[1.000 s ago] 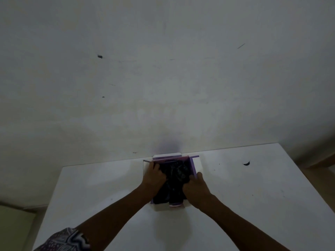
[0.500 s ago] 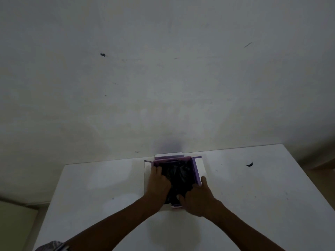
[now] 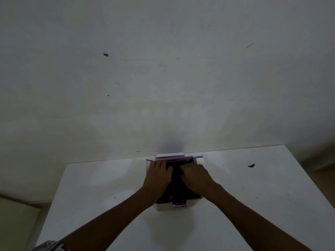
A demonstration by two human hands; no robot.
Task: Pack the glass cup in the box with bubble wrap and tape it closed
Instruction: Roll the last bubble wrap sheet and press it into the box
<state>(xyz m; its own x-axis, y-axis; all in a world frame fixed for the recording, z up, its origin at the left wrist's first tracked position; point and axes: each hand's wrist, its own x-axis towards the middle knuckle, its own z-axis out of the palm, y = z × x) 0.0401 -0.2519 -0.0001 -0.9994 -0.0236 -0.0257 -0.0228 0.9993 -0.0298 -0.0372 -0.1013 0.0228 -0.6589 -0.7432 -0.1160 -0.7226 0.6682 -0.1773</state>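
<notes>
Two hands (image 3: 178, 175) flat on box (image 3: 178, 200)

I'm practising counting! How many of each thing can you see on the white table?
Hands: 2, the left hand and the right hand
Boxes: 1, the open box
Dark wrapped bundles: 1, the dark bundle
Small dark scraps: 1, the scrap
Total: 5
</notes>
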